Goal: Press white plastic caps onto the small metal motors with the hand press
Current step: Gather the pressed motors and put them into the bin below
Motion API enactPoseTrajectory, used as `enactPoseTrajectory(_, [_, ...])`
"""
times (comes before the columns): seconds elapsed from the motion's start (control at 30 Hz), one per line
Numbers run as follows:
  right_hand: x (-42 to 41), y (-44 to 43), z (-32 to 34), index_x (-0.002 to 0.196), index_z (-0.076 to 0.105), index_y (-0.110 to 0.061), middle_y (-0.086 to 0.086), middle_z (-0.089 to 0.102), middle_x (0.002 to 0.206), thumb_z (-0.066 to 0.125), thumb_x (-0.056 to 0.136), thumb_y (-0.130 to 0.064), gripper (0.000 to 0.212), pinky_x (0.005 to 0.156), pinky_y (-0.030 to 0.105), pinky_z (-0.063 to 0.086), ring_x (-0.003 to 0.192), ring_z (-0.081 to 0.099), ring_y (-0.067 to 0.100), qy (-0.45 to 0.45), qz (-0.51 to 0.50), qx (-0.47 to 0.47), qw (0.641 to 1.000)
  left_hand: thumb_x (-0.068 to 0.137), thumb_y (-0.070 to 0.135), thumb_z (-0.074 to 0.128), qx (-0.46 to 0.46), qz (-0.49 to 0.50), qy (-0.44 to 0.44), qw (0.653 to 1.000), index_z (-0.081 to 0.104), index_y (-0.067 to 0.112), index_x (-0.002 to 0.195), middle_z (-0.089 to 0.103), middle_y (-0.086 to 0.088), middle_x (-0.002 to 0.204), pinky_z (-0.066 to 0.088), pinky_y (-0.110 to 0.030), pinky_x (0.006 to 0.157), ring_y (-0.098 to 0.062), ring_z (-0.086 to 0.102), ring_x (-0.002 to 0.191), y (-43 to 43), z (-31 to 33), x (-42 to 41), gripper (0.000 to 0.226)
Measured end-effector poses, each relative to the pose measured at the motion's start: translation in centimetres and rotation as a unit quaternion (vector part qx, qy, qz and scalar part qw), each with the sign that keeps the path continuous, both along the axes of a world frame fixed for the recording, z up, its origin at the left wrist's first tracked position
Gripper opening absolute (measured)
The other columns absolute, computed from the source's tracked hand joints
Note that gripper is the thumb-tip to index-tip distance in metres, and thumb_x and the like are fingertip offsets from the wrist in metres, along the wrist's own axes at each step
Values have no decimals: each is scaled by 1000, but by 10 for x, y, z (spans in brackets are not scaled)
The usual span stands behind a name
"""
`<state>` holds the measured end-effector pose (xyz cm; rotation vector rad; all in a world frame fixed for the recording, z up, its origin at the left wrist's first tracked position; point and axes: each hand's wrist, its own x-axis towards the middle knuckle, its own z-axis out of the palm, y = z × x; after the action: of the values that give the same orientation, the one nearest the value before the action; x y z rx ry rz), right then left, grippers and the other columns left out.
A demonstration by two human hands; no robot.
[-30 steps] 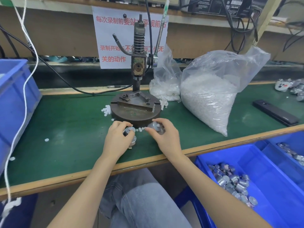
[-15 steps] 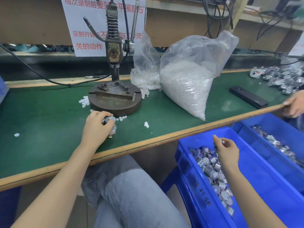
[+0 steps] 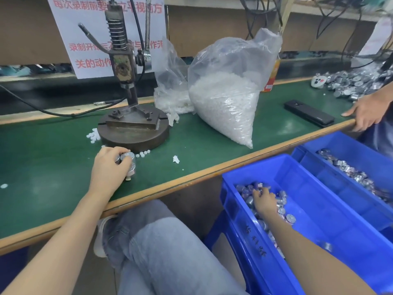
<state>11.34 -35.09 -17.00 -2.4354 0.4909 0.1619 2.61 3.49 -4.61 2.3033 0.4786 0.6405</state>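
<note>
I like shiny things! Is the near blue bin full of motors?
Partly full. Motors heap at the left of the bin, around the right hand; bare blue floor shows elsewhere.

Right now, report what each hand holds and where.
Left hand grips metal motors from above, round their sides. Right hand is in the blue bin; hold cannot be told.

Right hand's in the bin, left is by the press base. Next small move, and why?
Likely: right hand grips one motor from the pile in the bin and lifts it to the table. That hand lies on the pile, the press base holds no motor, and the left hand grips motors beside it.
</note>
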Motion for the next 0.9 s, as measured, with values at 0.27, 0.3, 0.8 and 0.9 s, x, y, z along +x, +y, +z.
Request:
enactPoseTrajectory(0.27, [2, 6, -2, 139, 38, -5, 22, 31, 146, 23, 102, -32, 49, 109, 44, 22, 134, 25, 35, 41, 15, -53, 998, 85, 11, 53, -4, -2, -3, 1000, 68, 14, 99, 53, -4, 103, 29, -24, 75, -9, 40, 90, 0, 0, 0, 20])
enactPoseTrajectory(0.3, [-1, 11, 4, 136, 43, -3, 24, 37, 142, 28, 101, -32, 47, 108, 44, 24, 132, 29, 35, -8, -9, -31, 999, 85, 11, 54, -8, -4, -5, 1000, 68, 14, 99, 53, -4, 103, 29, -23, 75, -9, 41, 90, 0, 0, 0, 20])
enactPoseTrajectory(0.8, [-61, 195, 149, 130, 47, -9, 6, 41, 127, 61, 87, -17, 45, 106, 21, 26, 123, 38, 19, -305, 395, 122, 858, 96, 21, 39, -272, 14, -129, 953, 62, 21, 88, 66, 3, 92, 41, -27, 81, -10, 60, 92, 1, 5, -4, 25])
enactPoseTrajectory(0.9, [-65, 249, 142, 142, 33, -14, 8, 24, 147, 62, 85, -30, 66, 111, 24, 18, 136, 19, 19, -244, 503, 62, 827, 99, 29, 35, -318, 23, -142, 937, 62, 22, 85, 66, 1, 92, 42, -33, 85, -16, 61, 93, 3, 5, -2, 31])
